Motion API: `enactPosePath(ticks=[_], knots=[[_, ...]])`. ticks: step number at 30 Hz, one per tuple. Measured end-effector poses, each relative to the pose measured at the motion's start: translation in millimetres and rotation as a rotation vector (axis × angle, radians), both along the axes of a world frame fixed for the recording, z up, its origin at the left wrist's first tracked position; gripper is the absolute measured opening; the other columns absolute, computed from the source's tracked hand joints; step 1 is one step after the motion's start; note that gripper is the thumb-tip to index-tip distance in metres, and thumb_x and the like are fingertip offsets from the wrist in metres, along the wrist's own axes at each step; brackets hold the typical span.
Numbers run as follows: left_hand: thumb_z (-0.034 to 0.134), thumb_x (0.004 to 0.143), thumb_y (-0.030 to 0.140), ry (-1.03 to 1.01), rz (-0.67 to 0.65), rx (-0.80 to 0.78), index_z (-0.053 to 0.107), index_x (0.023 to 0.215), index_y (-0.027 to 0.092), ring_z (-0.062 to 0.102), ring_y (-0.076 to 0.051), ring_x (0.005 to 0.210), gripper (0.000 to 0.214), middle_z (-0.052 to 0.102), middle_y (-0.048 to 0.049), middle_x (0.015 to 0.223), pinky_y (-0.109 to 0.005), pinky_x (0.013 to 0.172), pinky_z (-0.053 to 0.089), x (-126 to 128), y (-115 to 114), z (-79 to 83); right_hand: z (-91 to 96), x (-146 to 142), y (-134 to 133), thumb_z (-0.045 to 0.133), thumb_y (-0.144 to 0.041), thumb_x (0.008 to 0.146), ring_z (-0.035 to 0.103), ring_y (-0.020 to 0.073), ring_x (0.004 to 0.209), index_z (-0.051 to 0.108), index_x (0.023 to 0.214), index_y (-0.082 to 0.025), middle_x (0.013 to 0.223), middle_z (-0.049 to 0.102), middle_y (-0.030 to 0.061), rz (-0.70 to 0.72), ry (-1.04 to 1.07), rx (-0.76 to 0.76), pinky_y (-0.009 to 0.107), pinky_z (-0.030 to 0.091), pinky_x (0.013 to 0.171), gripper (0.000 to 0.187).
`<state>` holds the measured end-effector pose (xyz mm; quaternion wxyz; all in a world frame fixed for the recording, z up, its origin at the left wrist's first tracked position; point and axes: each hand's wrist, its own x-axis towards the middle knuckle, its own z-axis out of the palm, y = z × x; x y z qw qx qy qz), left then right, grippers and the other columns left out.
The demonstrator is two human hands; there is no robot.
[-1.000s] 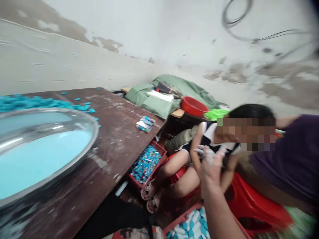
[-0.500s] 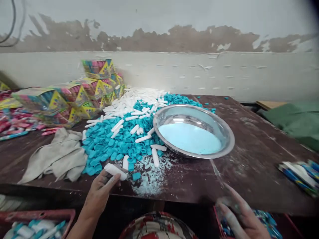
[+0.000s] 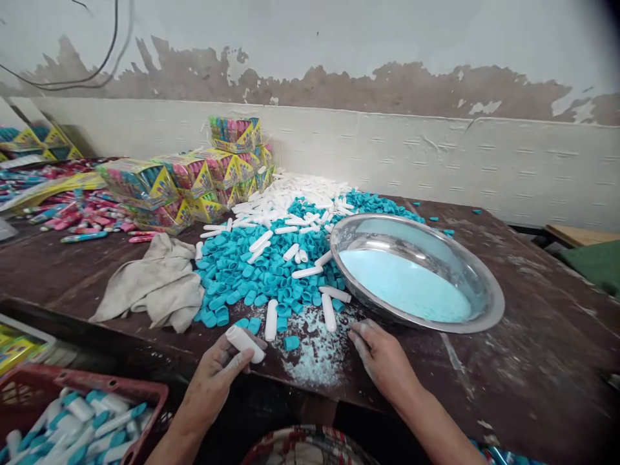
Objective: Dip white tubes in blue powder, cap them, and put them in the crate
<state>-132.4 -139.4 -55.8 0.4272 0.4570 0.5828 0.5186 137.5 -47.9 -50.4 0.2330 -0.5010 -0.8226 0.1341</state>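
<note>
My left hand (image 3: 220,368) grips a white plastic tube (image 3: 245,343) between thumb and fingers at the table's front edge. The tube is tilted, one end toward the upper left. My right hand (image 3: 385,358) is over the table just below the steel basin (image 3: 491,316), its fingers bent and slightly apart, with nothing visible in them. Pale blue powder (image 3: 411,284) lies in the basin. To the left of my right hand, a loose white tube (image 3: 329,312) lies beside spilled powder (image 3: 314,361). Between my hands is a single blue cap (image 3: 291,343).
A heap of blue caps (image 3: 242,265) and white tubes (image 3: 300,188) covers the table's middle. A grey cloth (image 3: 155,278) lies left of it. Packed display boxes (image 3: 194,181) stand behind. At lower left, a red crate (image 3: 150,394) holds capped tubes.
My right hand has moved leftward from the lower right to the table before the basin. My left hand still holds the white tube. The view has turned left.
</note>
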Motion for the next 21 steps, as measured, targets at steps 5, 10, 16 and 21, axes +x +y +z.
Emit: enactPosePath(ticks=[5, 10, 16, 21], knots=[[0.057, 0.078, 0.034, -0.014, -0.041, 0.004, 0.063, 0.094, 0.016, 0.049, -0.015, 0.067, 0.024, 0.062, -0.0053, 0.086, -0.024, 0.063, 0.039, 1.8, -1.8, 4.1, 11.5, -44.2, 23.7, 0.050, -0.026, 0.083, 0.060, 0.0216, 0.074, 0.060, 0.089, -0.015, 0.087, 0.061, 0.0099, -0.072, -0.344, -0.032, 0.028, 0.045, 0.061, 0.016], [0.058, 0.076, 0.035, -0.050, 0.004, 0.006, 0.063, 0.089, 0.015, 0.050, -0.015, 0.065, 0.024, 0.063, -0.0063, 0.088, -0.024, 0.060, 0.039, -2.6, -5.8, 4.5, 16.7, -58.7, 30.4, 0.047, -0.023, 0.084, 0.059, 0.0223, 0.078, 0.058, 0.093, -0.015, 0.090, 0.061, 0.0105, -0.060, -0.404, 0.017, 0.028, 0.042, 0.062, 0.016], [0.056, 0.077, 0.032, -0.072, 0.017, 0.009, 0.063, 0.088, 0.016, 0.050, -0.014, 0.067, 0.021, 0.063, -0.0049, 0.089, -0.023, 0.060, 0.039, -8.0, -9.9, -0.9, 15.2, -74.9, 15.1, 0.049, -0.023, 0.085, 0.058, 0.0182, 0.081, 0.061, 0.097, -0.022, 0.095, 0.058, 0.0058, 0.230, -0.317, -0.056, 0.025, 0.042, 0.068, 0.017], [0.054, 0.079, 0.032, -0.077, -0.017, 0.008, 0.063, 0.094, 0.015, 0.050, -0.015, 0.070, 0.024, 0.062, -0.0063, 0.093, -0.023, 0.061, 0.039, -7.8, -10.7, 1.2, 10.5, -95.1, -0.1, 0.057, -0.025, 0.079, 0.056, 0.0208, 0.082, 0.061, 0.092, -0.020, 0.095, 0.055, 0.0072, 0.297, -0.385, -0.030, 0.028, 0.042, 0.068, 0.015]])
